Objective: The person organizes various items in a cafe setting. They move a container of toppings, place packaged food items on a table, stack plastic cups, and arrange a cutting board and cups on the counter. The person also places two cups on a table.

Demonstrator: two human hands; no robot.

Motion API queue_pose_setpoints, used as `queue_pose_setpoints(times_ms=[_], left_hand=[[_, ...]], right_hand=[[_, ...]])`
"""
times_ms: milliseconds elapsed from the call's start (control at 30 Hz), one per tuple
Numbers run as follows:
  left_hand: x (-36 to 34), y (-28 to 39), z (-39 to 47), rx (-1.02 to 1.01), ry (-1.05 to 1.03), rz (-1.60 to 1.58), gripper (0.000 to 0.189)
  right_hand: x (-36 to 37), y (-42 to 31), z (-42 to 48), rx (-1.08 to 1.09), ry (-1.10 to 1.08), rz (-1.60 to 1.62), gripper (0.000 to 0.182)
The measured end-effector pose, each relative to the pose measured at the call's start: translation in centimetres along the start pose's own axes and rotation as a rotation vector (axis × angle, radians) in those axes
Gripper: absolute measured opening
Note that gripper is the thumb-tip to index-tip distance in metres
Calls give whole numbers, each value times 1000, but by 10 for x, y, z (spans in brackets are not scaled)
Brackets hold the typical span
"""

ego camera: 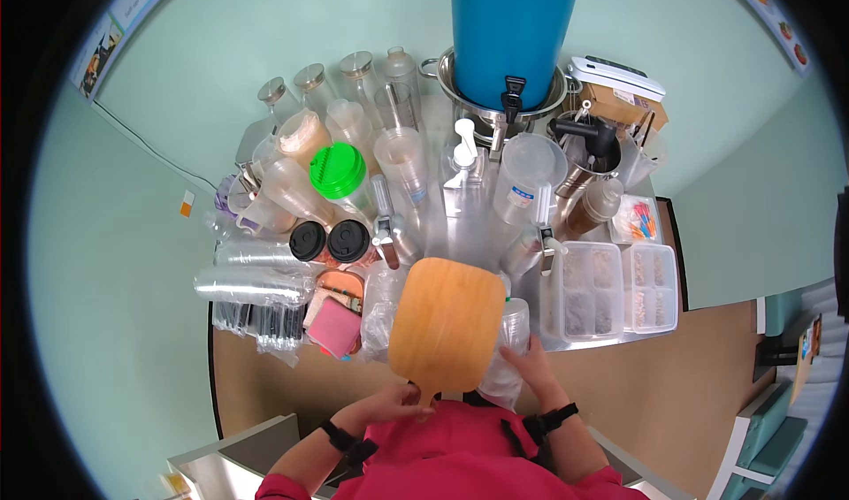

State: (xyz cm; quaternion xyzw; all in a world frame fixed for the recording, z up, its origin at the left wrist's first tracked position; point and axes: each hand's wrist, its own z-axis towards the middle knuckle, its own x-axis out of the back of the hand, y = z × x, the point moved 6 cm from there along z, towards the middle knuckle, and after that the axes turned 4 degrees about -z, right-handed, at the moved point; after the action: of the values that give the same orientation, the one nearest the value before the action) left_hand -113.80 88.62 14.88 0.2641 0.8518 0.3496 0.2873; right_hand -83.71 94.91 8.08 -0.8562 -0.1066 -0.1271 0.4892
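A wooden paddle-shaped cutting board [448, 324] is held up in front of my body, its handle toward me. My left hand [398, 404] grips that handle, thumb along it. At the board's right, my right hand [530, 364] has its fingers around a sleeve of clear plastic cups [511, 334] that reaches past the table's front edge. Part of this sleeve is hidden behind the board. Just left of the board lies a clear plastic bag [379, 324], and beside it are a pink packet or cloth [335, 327] and an orange item [341, 282].
Lidded compartment boxes [590, 294] line the front right. Behind stand a blue dispenser [511, 29] in a steel pot, a pump bottle [464, 162] and a clear lidded tub [530, 175]. Left are a green-lidded container [339, 172], black-lidded cups [348, 240] and wrapped cup sleeves [255, 284].
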Motion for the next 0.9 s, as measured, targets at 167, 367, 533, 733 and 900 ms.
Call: queue_pose_setpoints(times_ms=[167,367,533,733,900], left_hand=[[5,-16,-42,41,34,43,36],[6,-31,-68,47,131,-18,32],[17,-21,-71,62,94,250,39],[28,-13,-54,-29,-54,316,38],[26,15,-39,-49,-233,201,30]], right_hand=[[-25,-42,28,103,1,-78,81],[-45,-47,67,202,63,10,71],[-43,-57,49,215,45,323,56],[-31,-60,4,166,28,403,52],[-9,-26,-31,22,221,345,49]])
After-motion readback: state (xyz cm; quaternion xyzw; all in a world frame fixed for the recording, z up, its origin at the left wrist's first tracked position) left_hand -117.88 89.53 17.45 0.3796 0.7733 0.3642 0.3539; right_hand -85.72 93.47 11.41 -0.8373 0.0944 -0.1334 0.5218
